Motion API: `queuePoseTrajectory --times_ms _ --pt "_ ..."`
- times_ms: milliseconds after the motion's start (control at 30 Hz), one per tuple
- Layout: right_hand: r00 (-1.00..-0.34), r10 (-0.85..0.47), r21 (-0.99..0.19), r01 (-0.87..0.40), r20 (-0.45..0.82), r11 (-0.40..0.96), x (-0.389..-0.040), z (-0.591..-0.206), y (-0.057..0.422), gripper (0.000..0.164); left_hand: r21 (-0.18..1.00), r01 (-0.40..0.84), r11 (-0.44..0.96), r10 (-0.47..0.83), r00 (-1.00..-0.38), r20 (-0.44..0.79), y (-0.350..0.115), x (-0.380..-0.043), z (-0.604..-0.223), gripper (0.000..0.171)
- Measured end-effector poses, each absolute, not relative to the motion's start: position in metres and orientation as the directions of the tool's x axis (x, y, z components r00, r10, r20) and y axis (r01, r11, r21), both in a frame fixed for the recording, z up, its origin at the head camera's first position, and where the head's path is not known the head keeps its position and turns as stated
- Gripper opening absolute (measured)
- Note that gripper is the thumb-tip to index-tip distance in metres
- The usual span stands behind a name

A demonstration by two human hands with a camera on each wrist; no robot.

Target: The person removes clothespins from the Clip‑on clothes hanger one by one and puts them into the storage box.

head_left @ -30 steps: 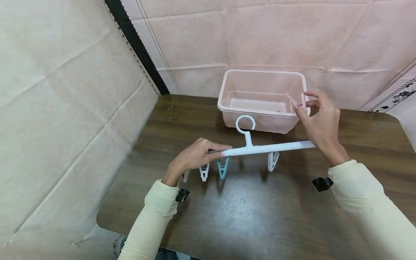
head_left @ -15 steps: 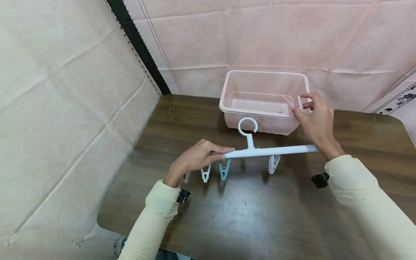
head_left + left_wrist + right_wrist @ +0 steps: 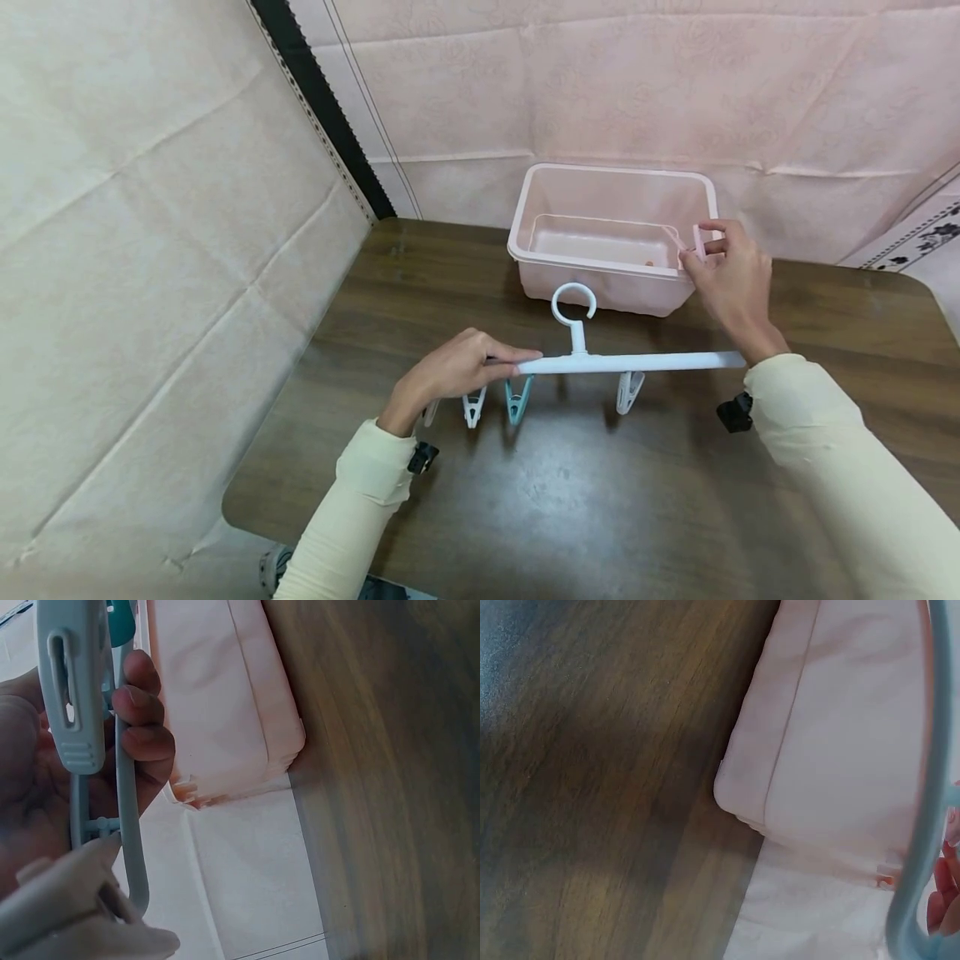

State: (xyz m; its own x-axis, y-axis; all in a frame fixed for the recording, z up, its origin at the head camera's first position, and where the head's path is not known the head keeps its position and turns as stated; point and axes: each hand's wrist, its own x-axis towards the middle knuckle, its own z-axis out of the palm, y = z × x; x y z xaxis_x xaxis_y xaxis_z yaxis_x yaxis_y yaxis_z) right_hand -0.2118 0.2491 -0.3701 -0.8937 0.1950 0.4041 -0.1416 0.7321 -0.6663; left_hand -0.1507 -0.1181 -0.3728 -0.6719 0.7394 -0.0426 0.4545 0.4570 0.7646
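Observation:
My left hand [image 3: 453, 367] grips the left part of a light-coloured clothes hanger [image 3: 637, 363], its hook upright, above the table. From the bar hang a white clothespin [image 3: 628, 392], a teal clothespin [image 3: 517, 400], another white clothespin [image 3: 472, 408] and, partly behind the hand, a beige clothespin [image 3: 82, 907]. Over the right front corner of a pink plastic bin [image 3: 600, 286], my right hand [image 3: 735, 279] pinches a pink clothespin [image 3: 699, 242] between thumb and fingers. In the right wrist view, the hanger's end [image 3: 930, 772] hides much of that hand.
The bin stands at the back of a brown wooden table [image 3: 555, 500], close to a pale cloth backdrop [image 3: 637, 92]. A small orange bit [image 3: 649, 264] shows inside it. Cloth also covers the left side [image 3: 150, 292].
The hanger has dropped slightly toward me and its right end has tipped down, leaving the bar nearly level. My right hand has shifted a little left with the pink clothespin.

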Motion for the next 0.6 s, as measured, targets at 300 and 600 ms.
queuePoseTrajectory --times_ms 300,600 --pt "-0.891 0.219 -0.675 -0.122 0.397 0.727 -0.224 -0.383 0.251 0.043 0.754 0.465 0.464 0.746 -0.664 -0.050 -0.119 -0.150 -0.377 0.036" --pt "-0.881 0.215 -0.686 -0.153 0.420 0.711 -0.225 -0.386 0.249 0.050 0.759 0.453 0.468 0.740 -0.670 -0.057 -0.122 -0.149 -0.376 0.036"
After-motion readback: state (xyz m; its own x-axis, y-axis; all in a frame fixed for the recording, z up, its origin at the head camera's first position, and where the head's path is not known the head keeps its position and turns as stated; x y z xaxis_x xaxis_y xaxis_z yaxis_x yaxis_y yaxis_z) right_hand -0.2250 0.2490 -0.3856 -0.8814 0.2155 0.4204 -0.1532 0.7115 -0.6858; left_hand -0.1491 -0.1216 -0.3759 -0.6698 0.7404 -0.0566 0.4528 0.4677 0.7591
